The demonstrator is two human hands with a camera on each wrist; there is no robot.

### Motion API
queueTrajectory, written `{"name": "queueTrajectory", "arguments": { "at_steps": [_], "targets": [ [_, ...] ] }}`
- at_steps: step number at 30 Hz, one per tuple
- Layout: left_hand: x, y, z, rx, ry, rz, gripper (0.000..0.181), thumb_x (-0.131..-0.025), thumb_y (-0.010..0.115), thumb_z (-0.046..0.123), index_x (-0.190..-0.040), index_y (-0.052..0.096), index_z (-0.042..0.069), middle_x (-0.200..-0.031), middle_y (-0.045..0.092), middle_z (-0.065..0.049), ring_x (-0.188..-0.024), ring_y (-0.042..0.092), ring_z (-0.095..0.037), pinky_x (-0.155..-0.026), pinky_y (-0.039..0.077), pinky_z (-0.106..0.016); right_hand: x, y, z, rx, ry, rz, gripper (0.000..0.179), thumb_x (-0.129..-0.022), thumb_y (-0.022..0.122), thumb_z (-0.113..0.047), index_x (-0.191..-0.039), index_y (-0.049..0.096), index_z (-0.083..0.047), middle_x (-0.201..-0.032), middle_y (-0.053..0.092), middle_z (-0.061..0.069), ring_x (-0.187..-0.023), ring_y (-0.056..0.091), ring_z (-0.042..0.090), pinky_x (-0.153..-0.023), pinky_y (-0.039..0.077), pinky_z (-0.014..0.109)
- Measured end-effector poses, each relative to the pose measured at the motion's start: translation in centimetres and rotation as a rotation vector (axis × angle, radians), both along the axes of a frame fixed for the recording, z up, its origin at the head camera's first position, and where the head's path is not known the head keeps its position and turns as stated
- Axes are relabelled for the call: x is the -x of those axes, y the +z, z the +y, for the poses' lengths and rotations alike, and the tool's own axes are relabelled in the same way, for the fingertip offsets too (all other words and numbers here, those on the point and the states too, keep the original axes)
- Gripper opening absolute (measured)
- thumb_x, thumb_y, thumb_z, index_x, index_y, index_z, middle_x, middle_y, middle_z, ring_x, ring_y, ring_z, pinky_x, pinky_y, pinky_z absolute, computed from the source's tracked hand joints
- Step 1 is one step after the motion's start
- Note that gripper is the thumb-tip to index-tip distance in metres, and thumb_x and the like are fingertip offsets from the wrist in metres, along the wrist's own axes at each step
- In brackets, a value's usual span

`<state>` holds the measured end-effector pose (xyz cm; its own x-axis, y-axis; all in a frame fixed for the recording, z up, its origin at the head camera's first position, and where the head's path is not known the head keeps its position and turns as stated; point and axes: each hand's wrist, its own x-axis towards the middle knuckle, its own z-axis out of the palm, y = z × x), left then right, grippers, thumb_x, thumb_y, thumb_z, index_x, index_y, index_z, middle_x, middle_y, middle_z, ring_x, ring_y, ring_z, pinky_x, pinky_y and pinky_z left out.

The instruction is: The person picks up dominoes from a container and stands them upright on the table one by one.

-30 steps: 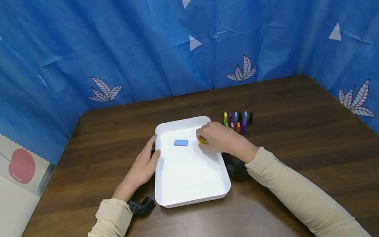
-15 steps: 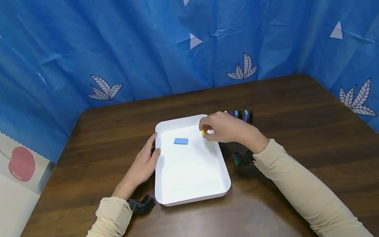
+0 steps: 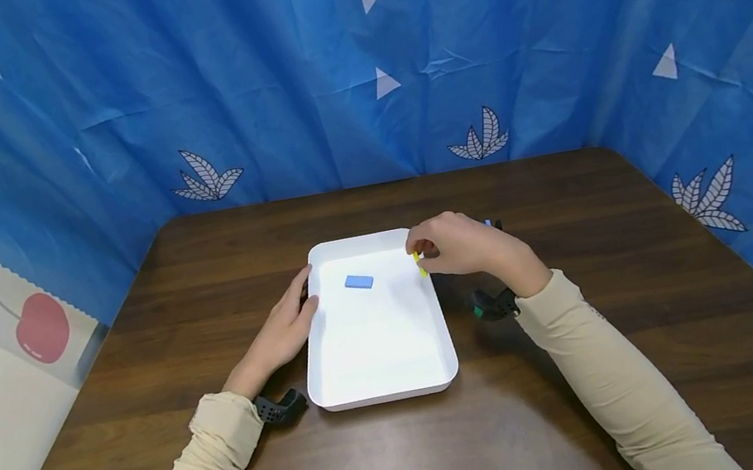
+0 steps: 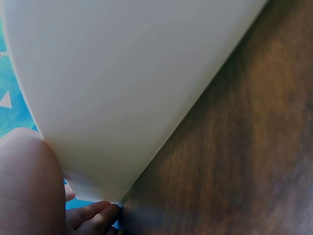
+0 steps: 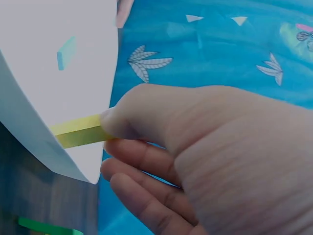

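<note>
A white tray (image 3: pixel 377 335) lies on the table with a flat blue domino (image 3: pixel 359 282) inside, towards its far end. My left hand (image 3: pixel 282 331) rests against the tray's left side with fingers extended, the thumb near the rim. At the far right rim my right hand (image 3: pixel 465 244) pinches a yellow domino (image 5: pixel 80 131) by one end between thumb and fingers. In the right wrist view the domino's free end overlaps the tray's side wall; I cannot tell whether it touches. The other fingers of that hand are loosely bent.
Behind the right hand, a blue domino (image 3: pixel 488 223) and a black domino (image 3: pixel 498 224) peek out; the rest of that group is hidden. A green piece (image 5: pixel 46 226) shows beside the tray. The brown table (image 3: pixel 564 185) ends at a blue curtain (image 3: pixel 345 140).
My right hand has lifted the yellow domino from inside the tray and moved right to the rim, now covering most of the domino group. My left hand has stayed put.
</note>
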<state>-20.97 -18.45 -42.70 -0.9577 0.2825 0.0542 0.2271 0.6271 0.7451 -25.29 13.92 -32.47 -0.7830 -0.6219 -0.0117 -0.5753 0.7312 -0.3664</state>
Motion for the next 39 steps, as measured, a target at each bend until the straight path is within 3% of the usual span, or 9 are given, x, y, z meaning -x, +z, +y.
{"name": "queueTrajectory", "arguments": {
  "at_steps": [4,10,12,15,18,39],
  "targets": [
    [-0.1,0.2,0.0,0.003,-0.006,0.002,0.062,-0.112,0.039,0.028,-0.167,0.013,0.013,-0.169,0.024,-0.020,-0.153,0.030,-0.038,-0.121,0.029,-0.059,-0.1,0.6,0.7,0.019,0.008,0.016,0.026,-0.091,0.075,-0.006,-0.116,0.074,-0.004,-0.107,0.075,0.008,-0.094,0.068,0.020,-0.089,0.059,0.037],
    [-0.1,0.3,0.1,0.002,-0.012,0.007,0.062,-0.112,0.039,0.026,-0.166,0.013,0.011,-0.168,0.025,-0.022,-0.152,0.031,-0.040,-0.120,0.030,-0.059,-0.3,1.6,1.8,0.043,-0.009,-0.026,0.027,-0.092,0.075,-0.007,-0.119,0.073,-0.006,-0.107,0.075,0.007,-0.079,0.068,0.018,-0.072,0.061,0.033],
    [-0.1,0.3,0.1,0.005,-0.010,0.007,0.062,-0.112,0.039,0.026,-0.166,0.013,0.011,-0.168,0.024,-0.022,-0.152,0.031,-0.040,-0.120,0.030,-0.059,-0.3,1.9,2.2,0.049,-0.005,-0.039,0.028,-0.092,0.074,-0.006,-0.120,0.072,-0.006,-0.109,0.075,0.008,-0.083,0.071,0.020,-0.075,0.061,0.036],
    [-0.1,0.3,0.1,0.006,-0.008,0.008,0.062,-0.112,0.039,0.026,-0.166,0.013,0.011,-0.168,0.024,-0.021,-0.152,0.031,-0.040,-0.120,0.030,-0.059,-0.2,2.3,2.8,0.054,0.004,-0.030,0.028,-0.092,0.075,-0.005,-0.120,0.073,-0.007,-0.112,0.075,0.008,-0.100,0.071,0.022,-0.089,0.060,0.040],
    [-0.1,0.2,0.1,0.002,-0.010,0.010,0.062,-0.112,0.039,0.026,-0.166,0.013,0.011,-0.168,0.025,-0.022,-0.152,0.032,-0.039,-0.120,0.031,-0.059,-0.1,2.4,3.4,0.064,0.010,-0.034,0.027,-0.092,0.075,-0.004,-0.119,0.072,-0.007,-0.114,0.074,0.009,-0.104,0.071,0.025,-0.093,0.059,0.045],
    [0.0,0.2,0.1,0.006,-0.003,0.004,0.062,-0.112,0.038,0.027,-0.167,0.012,0.012,-0.169,0.024,-0.021,-0.153,0.030,-0.039,-0.121,0.030,-0.059,0.4,3.2,6.4,0.031,-0.057,-0.084,0.023,-0.094,0.074,-0.005,-0.117,0.072,-0.004,-0.109,0.075,0.009,-0.103,0.070,0.027,-0.094,0.058,0.046]
  ]
}}
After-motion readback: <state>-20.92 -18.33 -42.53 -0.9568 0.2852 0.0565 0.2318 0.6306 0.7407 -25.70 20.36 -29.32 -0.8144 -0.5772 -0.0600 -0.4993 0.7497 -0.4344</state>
